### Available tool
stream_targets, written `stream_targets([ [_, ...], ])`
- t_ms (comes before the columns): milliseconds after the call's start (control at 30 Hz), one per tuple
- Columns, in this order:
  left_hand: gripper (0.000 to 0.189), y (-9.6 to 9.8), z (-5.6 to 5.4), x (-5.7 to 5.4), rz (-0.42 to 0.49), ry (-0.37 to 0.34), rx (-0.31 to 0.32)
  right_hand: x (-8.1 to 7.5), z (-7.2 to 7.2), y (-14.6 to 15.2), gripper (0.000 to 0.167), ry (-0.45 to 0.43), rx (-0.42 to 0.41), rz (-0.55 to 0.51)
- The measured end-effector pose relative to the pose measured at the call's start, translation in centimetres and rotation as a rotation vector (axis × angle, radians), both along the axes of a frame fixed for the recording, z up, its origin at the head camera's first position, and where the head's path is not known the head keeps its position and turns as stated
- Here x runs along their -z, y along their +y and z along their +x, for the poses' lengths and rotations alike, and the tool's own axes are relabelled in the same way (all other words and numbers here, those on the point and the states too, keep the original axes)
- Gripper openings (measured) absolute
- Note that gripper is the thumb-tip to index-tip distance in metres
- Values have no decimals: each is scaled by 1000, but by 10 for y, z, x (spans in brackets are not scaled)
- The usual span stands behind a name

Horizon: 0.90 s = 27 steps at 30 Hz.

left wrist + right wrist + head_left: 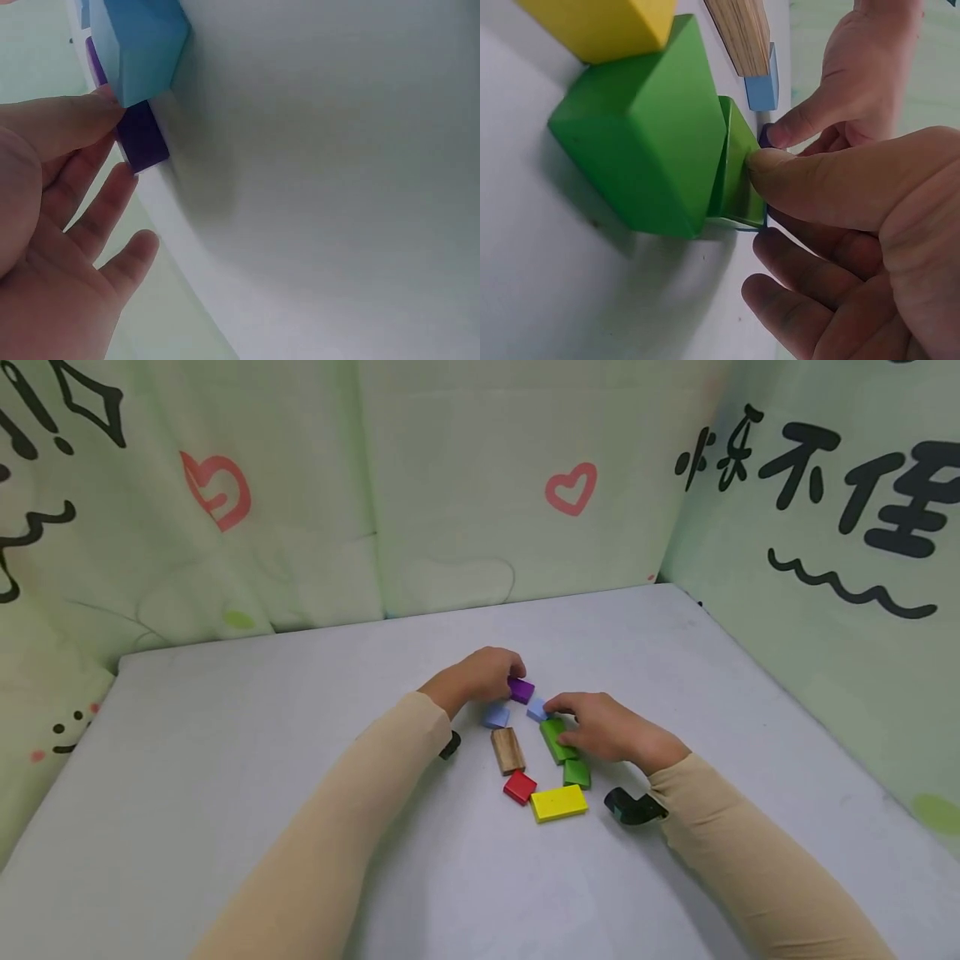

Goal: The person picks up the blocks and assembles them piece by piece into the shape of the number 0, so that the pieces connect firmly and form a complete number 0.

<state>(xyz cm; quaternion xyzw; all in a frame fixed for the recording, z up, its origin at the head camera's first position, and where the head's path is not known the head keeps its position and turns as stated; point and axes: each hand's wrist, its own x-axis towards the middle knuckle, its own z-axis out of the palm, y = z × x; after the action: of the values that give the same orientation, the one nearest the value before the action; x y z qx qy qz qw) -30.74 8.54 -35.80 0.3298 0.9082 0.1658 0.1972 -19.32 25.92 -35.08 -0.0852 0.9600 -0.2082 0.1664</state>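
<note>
At the far end of a ring of blocks, my left hand [483, 675] pinches a purple block [522, 691] between thumb and fingers. The left wrist view shows the thumb on that purple block [144, 142], partly hidden by a light blue block [142, 49]. My right hand [607, 727] has its thumb on a long green block [553, 739] and its index fingertip by a second light blue block [537, 710]. In the right wrist view the thumb rests against the long green block [739, 176], with the fingers bent around its far end.
A smaller green block [577, 773], a yellow block [559, 803], a red block [520, 787] and a wood-grain block [507, 751] continue the ring on the white table [247, 760]. Printed curtains [450, 485] hang behind the table and along its sides.
</note>
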Motion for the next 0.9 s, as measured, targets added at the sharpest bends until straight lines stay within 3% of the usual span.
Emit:
stream_targets([
  [467,37,-4,-1,3,2,-12,-38,0,0,0,49,5,-6,1],
  [700,38,-4,0,3,30,-63,-73,-2,0,-1,49,7,-12,17],
  [900,37,-4,2,2,22,-73,-58,-3,-1,-2,49,0,-19,28],
])
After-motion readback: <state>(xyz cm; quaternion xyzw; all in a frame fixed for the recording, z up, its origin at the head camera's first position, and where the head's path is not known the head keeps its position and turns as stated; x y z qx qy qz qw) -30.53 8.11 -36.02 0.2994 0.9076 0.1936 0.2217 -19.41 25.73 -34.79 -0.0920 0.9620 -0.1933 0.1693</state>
